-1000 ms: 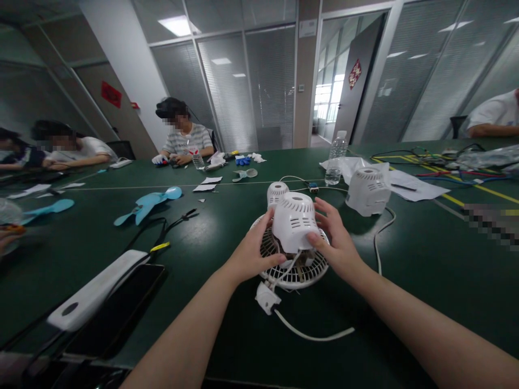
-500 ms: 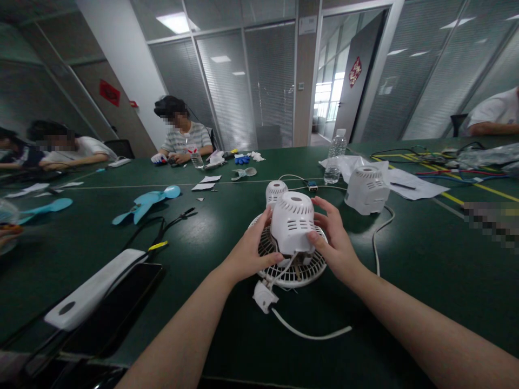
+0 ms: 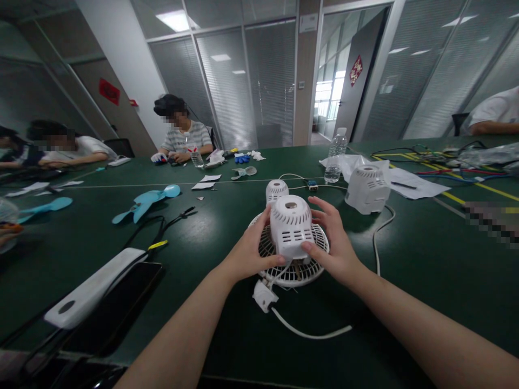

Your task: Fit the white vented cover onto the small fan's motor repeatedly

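A white vented motor cover (image 3: 291,227) sits over the middle of a round white fan grille (image 3: 292,270) lying flat on the green table. My left hand (image 3: 248,254) grips the cover's left side, thumb at its lower edge. My right hand (image 3: 332,243) grips its right side, fingers curled behind it. White wires run from under the cover to a small white switch block (image 3: 263,296), from which a white cord (image 3: 308,334) trails across the table.
A second motor cover (image 3: 366,187) and a smaller white cap (image 3: 277,189) stand behind. A water bottle (image 3: 335,156), papers and coloured cables lie at the right. Blue fan blades (image 3: 146,201), a white power strip (image 3: 95,287) and a black phone lie at the left. Other people sit across the table.
The motor cover has been turned and set more upright over the grille, its top hole now facing up. Both hands shifted slightly with it.
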Demonstrator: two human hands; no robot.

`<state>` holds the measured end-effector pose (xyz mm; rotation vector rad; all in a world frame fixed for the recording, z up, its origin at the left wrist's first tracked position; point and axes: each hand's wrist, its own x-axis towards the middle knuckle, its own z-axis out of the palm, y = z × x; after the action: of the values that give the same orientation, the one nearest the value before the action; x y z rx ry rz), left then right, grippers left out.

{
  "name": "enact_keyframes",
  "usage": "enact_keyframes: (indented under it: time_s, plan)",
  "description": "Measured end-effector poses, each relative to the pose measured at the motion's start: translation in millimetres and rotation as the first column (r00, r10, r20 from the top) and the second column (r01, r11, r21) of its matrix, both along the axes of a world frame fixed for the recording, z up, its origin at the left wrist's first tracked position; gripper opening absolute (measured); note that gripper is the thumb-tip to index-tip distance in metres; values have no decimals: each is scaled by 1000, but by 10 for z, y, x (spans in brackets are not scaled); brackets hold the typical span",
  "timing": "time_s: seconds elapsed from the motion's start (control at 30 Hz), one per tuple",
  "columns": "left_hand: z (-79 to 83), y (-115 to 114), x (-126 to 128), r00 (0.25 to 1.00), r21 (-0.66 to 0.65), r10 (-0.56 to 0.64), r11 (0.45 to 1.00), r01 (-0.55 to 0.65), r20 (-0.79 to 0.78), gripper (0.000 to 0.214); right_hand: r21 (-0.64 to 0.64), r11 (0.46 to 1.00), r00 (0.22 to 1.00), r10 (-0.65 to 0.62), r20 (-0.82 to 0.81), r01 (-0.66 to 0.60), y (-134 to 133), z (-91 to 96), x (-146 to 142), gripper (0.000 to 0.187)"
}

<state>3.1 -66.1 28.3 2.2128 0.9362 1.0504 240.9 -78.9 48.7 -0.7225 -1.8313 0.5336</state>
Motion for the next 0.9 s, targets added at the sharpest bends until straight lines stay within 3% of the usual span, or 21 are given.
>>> enact_keyframes:
  time_s: [0.17,0.5,0.9]
  plan:
    - [25,-27,11,999,-41,32,999,-32,-17,118,-68,997,998,43,42,-41,13,6,25,80]
    - [39,-33,19,999,-67,41,997,-42,-11,118,-224,971,996,83,-25,-86,14,-37,-23,77]
    - [23,-26,3,999,-85,44,995,-43,14,116,-311,944,993,119,-2,-114,61,-55,-13,88]
